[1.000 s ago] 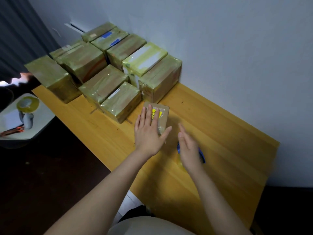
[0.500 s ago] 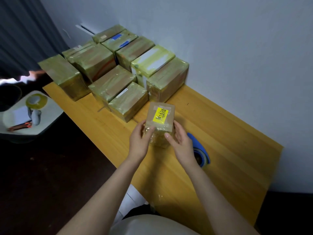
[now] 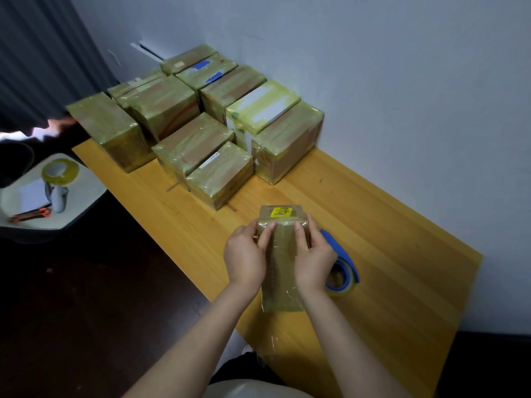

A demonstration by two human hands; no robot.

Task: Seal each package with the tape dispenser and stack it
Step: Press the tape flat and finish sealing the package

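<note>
Both of my forearms enter from the near edge and converge toward the middle of the counter (image 3: 402, 268). The wrists are roughly straight and the backs of both hands face up.

My left hand (image 3: 245, 255) grips the left side of a small package (image 3: 283, 222). My right hand (image 3: 313, 258) grips its right side. The fingers (image 3: 265, 235) of each hand are curled over the package's near upper edge, with the fingertips pressed on it. Neither hand holds anything else. Whether the package rests on the counter or is lifted off it, I cannot tell.

A strip of clear tape (image 3: 283, 285) runs from under the fingertips toward me. It passes between the two hands and hangs loose past the wrists. A yellow label (image 3: 281, 211) sits on the package face just beyond the fingertips.

The blue tape dispenser (image 3: 343, 271) lies on the counter just right of the right hand, partly hidden behind it.

The sealed packages (image 3: 201, 124) stand grouped well beyond the fingers and to their left, against the wall (image 3: 402, 81). Far to the left of the left hand, a roll of tape (image 3: 59, 171) sits on a pale side table (image 3: 86, 193).
</note>
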